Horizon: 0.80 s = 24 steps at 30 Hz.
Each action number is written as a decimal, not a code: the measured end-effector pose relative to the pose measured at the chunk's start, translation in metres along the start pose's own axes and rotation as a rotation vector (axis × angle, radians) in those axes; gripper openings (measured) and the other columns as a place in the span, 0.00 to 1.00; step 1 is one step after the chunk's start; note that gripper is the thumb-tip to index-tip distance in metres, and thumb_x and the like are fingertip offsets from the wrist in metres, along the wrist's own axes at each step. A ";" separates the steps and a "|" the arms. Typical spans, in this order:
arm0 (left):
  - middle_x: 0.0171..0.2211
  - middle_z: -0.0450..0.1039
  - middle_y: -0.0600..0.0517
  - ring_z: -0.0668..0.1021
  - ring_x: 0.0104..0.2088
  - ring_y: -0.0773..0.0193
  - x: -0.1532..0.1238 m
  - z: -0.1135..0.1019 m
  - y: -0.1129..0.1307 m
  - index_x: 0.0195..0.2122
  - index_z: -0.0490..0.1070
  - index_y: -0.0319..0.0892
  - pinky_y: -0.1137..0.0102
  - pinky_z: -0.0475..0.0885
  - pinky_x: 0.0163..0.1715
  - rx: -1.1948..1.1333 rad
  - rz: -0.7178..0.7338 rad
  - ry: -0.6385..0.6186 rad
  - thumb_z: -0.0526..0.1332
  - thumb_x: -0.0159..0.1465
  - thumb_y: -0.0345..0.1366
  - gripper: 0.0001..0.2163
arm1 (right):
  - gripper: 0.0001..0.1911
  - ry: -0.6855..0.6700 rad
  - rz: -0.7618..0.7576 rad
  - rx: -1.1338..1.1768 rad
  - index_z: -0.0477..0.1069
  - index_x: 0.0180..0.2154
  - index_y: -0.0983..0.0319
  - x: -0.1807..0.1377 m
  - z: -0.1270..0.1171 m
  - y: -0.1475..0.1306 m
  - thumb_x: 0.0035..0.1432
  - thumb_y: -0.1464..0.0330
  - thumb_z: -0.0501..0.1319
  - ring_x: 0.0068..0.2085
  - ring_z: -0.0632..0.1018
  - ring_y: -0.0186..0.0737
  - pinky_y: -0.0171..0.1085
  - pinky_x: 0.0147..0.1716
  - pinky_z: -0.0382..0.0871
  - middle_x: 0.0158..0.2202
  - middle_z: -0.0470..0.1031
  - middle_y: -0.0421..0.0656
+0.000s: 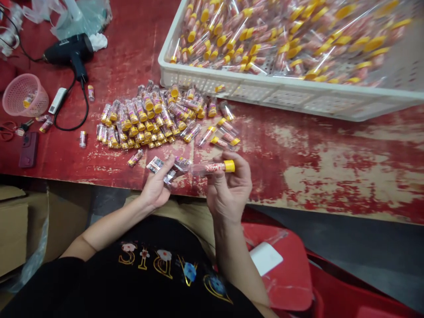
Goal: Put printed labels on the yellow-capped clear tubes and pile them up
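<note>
My right hand [230,187] is closed round a small clear tube with a yellow cap [217,167], held level over the table's front edge. My left hand [158,185] pinches a clear plastic wrapper with a printed label [168,170] next to the tube's open end. Just beyond my hands lies a heap of several yellow-capped tubes [149,117] on the worn red table [331,163]. A few wrapped tubes [223,134] lie at the heap's right side.
A white plastic crate [281,92] full of wrapped yellow-capped tubes stands at the back right. A black heat gun [68,51] with its cord, a pink basket [23,95], a dark phone [29,149] and red scissors [8,130] lie at the left. A red stool [281,269] is below.
</note>
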<state>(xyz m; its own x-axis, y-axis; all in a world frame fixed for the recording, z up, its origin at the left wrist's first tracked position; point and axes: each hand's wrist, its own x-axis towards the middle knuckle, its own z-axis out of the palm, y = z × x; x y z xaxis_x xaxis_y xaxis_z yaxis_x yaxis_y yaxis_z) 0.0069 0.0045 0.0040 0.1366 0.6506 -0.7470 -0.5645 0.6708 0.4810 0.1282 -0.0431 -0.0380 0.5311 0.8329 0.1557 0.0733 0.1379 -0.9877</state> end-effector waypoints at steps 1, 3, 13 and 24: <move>0.28 0.76 0.53 0.77 0.25 0.71 0.000 0.000 -0.001 0.29 0.73 0.38 0.79 0.54 0.14 0.010 0.008 0.007 0.77 0.47 0.32 0.14 | 0.21 0.026 -0.021 -0.023 0.64 0.55 0.51 -0.002 -0.001 0.001 0.63 0.55 0.59 0.46 0.76 0.43 0.41 0.40 0.75 0.48 0.70 0.48; 0.28 0.77 0.53 0.76 0.25 0.71 0.002 0.000 -0.002 0.30 0.75 0.38 0.78 0.55 0.15 0.028 0.056 0.026 0.77 0.47 0.30 0.13 | 0.19 0.047 -0.011 -0.018 0.66 0.54 0.53 -0.003 -0.006 0.002 0.62 0.57 0.61 0.47 0.76 0.43 0.42 0.42 0.75 0.47 0.71 0.47; 0.25 0.73 0.56 0.70 0.22 0.76 0.007 0.001 -0.016 0.29 0.73 0.37 0.79 0.57 0.16 0.006 0.154 -0.033 0.77 0.46 0.32 0.15 | 0.10 -0.146 0.086 -0.172 0.78 0.32 0.61 0.001 0.005 -0.004 0.56 0.60 0.68 0.29 0.67 0.32 0.34 0.28 0.63 0.27 0.67 0.39; 0.22 0.67 0.59 0.67 0.19 0.79 0.014 0.004 -0.008 0.25 0.67 0.37 0.81 0.52 0.14 -0.059 0.105 0.096 0.79 0.43 0.35 0.20 | 0.18 -0.214 0.179 -0.002 0.66 0.51 0.55 -0.003 -0.019 -0.006 0.62 0.57 0.60 0.39 0.75 0.38 0.38 0.38 0.73 0.42 0.70 0.44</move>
<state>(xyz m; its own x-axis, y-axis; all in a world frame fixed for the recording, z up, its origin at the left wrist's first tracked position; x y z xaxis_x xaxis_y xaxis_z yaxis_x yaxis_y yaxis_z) 0.0168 0.0099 -0.0089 -0.0028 0.6775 -0.7356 -0.6192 0.5765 0.5332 0.1420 -0.0570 -0.0324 0.3456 0.9381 -0.0222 -0.0035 -0.0223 -0.9997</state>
